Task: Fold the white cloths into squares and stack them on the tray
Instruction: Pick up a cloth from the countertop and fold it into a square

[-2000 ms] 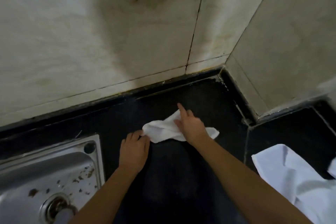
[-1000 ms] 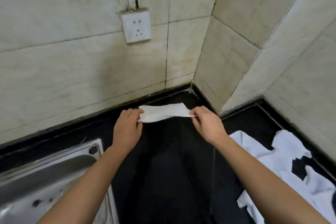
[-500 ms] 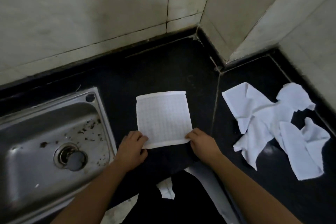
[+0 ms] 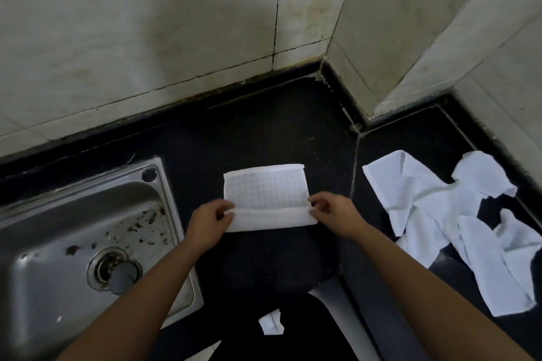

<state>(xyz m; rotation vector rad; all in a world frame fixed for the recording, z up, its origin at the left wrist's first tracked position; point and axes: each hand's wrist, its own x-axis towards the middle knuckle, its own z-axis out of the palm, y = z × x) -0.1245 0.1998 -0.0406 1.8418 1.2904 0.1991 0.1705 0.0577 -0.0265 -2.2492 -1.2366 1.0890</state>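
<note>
While the left hand (image 4: 206, 224) and right hand (image 4: 334, 214) pinch its folded near edge, the white cloth (image 4: 267, 190) lies on the table (image 4: 264, 138) between their fingers (image 4: 217, 208); crumpled cloths (image 4: 440, 214) sit beyond the right fingers.

Item 1: white grid-textured cloth (image 4: 265, 193), thin, with a hemmed border. It lies flat on the black counter top (image 4: 264, 132) at the centre of the scene, edges roughly square to the viewer. Its near edge is turned up and over onto the upper face, forming a smooth doubled band (image 4: 271, 218) across the full width. The far portion is a single layer, grid pattern showing.

Item 2: heap of loose white cloths (image 4: 434, 208), unfolded and crumpled, overlapping one another, on the same surface to the right, well apart from item 1. The count cannot be established. One piece trails toward the near right.
</note>
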